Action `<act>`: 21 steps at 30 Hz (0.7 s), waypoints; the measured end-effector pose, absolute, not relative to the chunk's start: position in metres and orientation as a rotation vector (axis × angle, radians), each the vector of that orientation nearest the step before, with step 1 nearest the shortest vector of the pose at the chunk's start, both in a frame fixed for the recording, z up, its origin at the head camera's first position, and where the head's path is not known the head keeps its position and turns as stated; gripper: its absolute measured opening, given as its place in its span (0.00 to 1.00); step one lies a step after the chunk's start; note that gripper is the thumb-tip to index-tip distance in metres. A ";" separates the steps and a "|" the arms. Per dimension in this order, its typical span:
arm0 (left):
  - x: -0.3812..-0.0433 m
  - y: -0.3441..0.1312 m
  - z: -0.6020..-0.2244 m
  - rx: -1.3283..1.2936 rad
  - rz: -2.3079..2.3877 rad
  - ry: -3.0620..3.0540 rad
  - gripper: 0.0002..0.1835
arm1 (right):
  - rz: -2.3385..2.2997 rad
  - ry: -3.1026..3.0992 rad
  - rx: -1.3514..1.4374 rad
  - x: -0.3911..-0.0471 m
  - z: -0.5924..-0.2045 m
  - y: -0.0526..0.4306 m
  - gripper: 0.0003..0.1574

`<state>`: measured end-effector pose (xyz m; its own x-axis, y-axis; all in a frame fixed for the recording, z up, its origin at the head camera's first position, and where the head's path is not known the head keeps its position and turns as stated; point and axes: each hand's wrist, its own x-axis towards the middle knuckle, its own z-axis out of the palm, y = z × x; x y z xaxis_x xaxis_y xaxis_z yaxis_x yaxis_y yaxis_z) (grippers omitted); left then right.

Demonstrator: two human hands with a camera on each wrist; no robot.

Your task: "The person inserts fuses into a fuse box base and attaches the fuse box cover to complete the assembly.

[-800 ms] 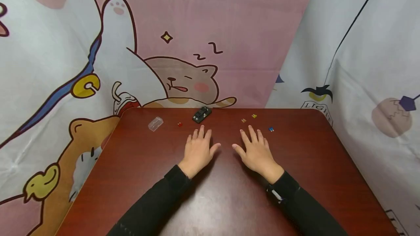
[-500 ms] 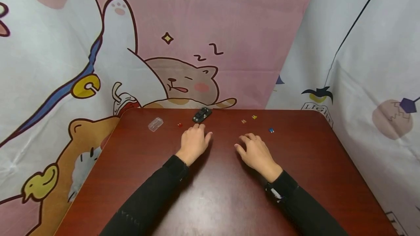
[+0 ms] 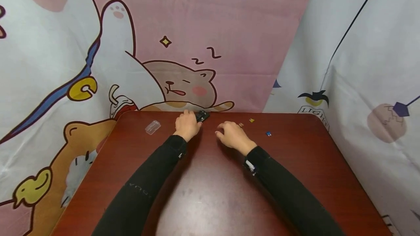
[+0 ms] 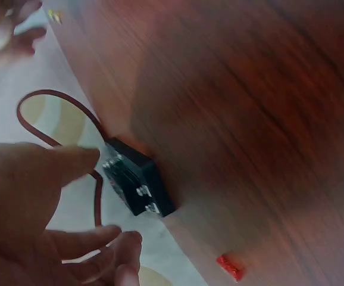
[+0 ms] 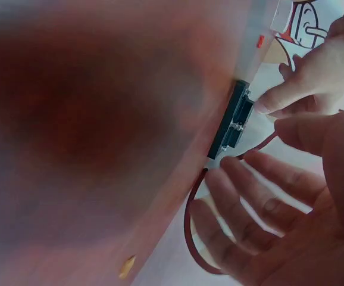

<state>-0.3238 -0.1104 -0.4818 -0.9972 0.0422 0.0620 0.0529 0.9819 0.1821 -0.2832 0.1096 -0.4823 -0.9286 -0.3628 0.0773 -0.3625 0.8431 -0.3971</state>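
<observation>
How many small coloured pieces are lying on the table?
4: a red piece near the black device; a tan piece by the right hand; a yellow piece right of that; a blue piece farthest right. More may be hidden.

Black device (image 3: 202, 115) partly behind left grip (image 3: 188, 125)

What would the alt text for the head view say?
A person's left hand partly covers a black device at the far edge of a brown table; contact is unclear. The right hand is to its right, apart from the device. A clear box lies left; tan, yellow and blue pieces lie right.
</observation>
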 end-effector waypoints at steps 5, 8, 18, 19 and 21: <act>-0.330 -0.108 -0.486 -0.032 -0.288 -3.112 0.34 | -0.631 2.975 -0.554 -0.318 -0.482 0.086 0.25; -0.331 -0.107 -0.490 -0.036 -0.298 -3.107 0.33 | -0.610 2.968 -0.503 -0.330 -0.486 0.075 0.25; -0.338 -0.110 -0.491 0.018 -0.323 -3.135 0.31 | -0.611 2.974 -0.519 -0.352 -0.496 0.066 0.27; -0.339 -0.110 -0.491 0.021 -0.339 -3.141 0.30 | -0.619 2.973 -0.515 -0.353 -0.498 0.067 0.27; -0.340 -0.109 -0.493 0.028 -0.369 -3.161 0.29 | -0.628 2.964 -0.504 -0.355 -0.501 0.070 0.26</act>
<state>-0.3396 -0.1089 -0.4929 -0.9990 -0.0128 -0.0430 -0.0224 0.9730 0.2297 -0.3555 0.0705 -0.5014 -0.9437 -0.3309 -0.0008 -0.3022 0.8627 -0.4055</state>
